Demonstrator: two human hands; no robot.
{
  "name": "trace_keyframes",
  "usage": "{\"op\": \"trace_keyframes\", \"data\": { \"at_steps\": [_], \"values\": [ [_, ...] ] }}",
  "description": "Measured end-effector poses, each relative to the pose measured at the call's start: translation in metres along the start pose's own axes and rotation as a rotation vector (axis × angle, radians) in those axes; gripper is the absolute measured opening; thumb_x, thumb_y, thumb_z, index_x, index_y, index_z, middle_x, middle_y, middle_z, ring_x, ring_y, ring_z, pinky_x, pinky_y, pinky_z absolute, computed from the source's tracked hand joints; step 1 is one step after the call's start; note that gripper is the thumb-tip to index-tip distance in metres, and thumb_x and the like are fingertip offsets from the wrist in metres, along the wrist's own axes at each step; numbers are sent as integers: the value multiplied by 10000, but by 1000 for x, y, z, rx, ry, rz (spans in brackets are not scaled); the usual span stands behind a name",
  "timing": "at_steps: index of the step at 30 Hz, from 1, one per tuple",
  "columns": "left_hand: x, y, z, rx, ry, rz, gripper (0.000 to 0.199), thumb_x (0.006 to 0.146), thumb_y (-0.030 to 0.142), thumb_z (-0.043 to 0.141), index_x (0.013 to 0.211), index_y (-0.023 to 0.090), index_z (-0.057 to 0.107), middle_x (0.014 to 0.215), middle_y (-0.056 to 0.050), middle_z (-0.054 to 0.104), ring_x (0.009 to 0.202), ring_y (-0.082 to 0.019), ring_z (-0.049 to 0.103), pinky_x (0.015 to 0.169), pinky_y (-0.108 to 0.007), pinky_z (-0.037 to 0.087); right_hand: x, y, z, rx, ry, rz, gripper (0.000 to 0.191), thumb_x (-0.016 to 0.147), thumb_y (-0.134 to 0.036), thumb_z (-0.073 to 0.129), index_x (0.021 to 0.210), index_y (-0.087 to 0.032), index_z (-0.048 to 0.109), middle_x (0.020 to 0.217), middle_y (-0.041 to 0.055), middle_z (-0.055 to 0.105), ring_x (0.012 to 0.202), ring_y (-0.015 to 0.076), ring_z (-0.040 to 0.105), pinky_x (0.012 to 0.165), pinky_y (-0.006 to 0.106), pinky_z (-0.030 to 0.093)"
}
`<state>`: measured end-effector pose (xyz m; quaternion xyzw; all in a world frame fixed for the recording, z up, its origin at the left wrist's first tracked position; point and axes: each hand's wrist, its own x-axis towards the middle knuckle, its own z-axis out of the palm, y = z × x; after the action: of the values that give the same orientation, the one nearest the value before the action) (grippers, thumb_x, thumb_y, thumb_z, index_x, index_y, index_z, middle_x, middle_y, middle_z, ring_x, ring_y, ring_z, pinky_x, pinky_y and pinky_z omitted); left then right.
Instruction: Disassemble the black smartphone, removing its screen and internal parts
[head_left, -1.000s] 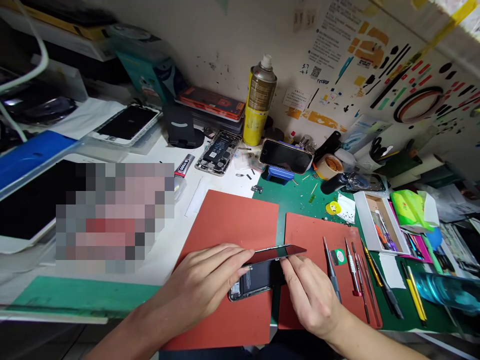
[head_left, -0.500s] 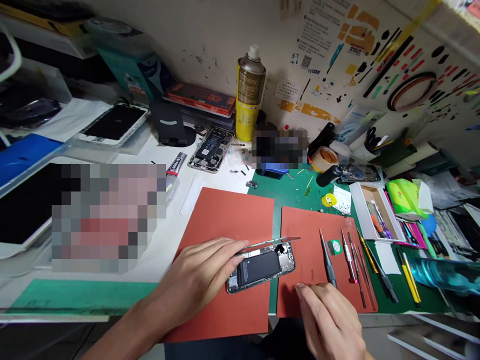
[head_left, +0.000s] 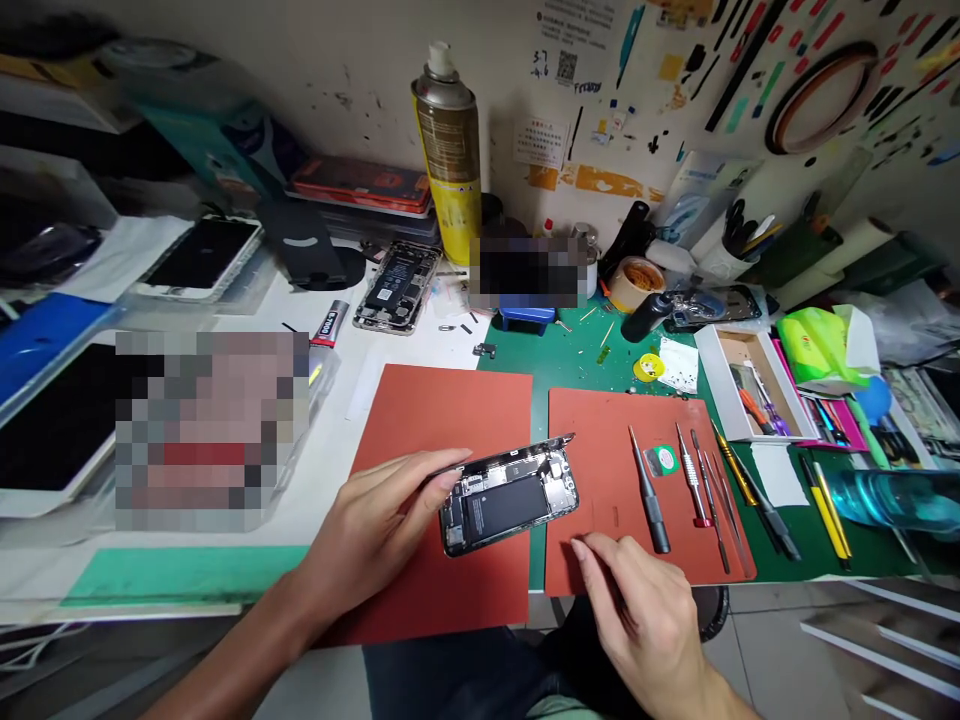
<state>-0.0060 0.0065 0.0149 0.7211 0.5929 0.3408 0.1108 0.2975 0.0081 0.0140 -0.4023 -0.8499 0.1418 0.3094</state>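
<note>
An opened smartphone (head_left: 508, 505) tilts over the left red mat, its black battery and circuit boards exposed. Its screen panel (head_left: 517, 458) is lifted along the far long edge and seen almost edge-on. My left hand (head_left: 386, 510) grips the phone's left end, thumb on the near side and fingers behind the panel. To the right, apart from the phone, my right hand (head_left: 637, 600) is closed with thumb and forefinger together. Whatever lies between those fingertips, if anything, is too small to make out. A dark pointed screwdriver (head_left: 651, 500) lies just beyond this hand.
On the right red mat (head_left: 592, 450) lie a silver screwdriver (head_left: 694, 480), tweezers (head_left: 727, 500) and a small green-edged packet (head_left: 661, 461). Behind stand a spray can (head_left: 454, 160), another opened phone (head_left: 399, 287) and a glue tube (head_left: 330, 323). A tool box (head_left: 750, 385) sits at right.
The view has shifted, showing more of the front edge. The phone's screen panel shows more of its dark inner side. My left hand still grips the phone; my right stays closed.
</note>
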Motion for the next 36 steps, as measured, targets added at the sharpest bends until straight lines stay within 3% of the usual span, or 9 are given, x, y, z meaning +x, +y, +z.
{"op": "trace_keyframes", "data": {
  "at_steps": [5,13,26,36],
  "values": [
    [0,2,1,7,10,6,286,1143,350,507,1215,193,735,1072,-20,849,935,-156,826,883,-220,598,2,0,2,23,-27,81,189,1068,-91,613,1228,-135,703,897,60,685,733,159,683,687,290,554],
    [-5,1,-1,-55,-9,52,223,1131,253,522,1262,216,699,1117,-10,837,983,-144,813,893,-220,595,10,2,0,-1,-39,76,118,1071,-116,637,1140,-165,719,835,19,670,687,140,642,669,283,518],
    [-7,0,1,-109,17,77,235,1136,238,491,1266,203,684,1092,-35,840,971,-171,818,840,-293,642,23,-8,-2,-91,-50,-64,118,1068,-113,658,1165,-128,723,824,24,663,671,127,653,684,281,504],
    [-10,-4,5,-113,46,65,280,1130,239,494,1295,208,719,1128,-44,847,991,-183,822,870,-310,659,26,-14,-7,-112,-50,-88,107,1063,-121,663,1144,-147,728,801,8,668,623,118,630,647,282,504]
  ]
}}
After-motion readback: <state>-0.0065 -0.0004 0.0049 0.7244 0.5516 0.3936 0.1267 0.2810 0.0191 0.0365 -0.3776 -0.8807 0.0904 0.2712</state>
